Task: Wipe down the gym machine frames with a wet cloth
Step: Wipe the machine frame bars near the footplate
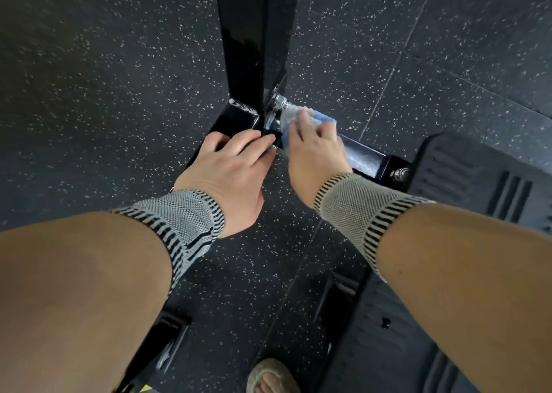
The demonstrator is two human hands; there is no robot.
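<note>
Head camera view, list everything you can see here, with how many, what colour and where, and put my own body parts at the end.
upright frame post: one, black, top centre, rising from the floor joint
base frame bar: one, black with a wet sheen, running right from the joint
bolts: two seen, silver, one at the joint, one at the bar's right end
wet cloth: one, blue and white, pressed against the joint
foot plates: two, black ribbed, right and lower right
rubber floor: black with white flecks, all around
slipper: one, beige, bottom centre
wrist sleeves: two, grey and black knit, one per wrist
left hand: one, resting on the frame base
right hand: one, fingers holding the cloth
</note>
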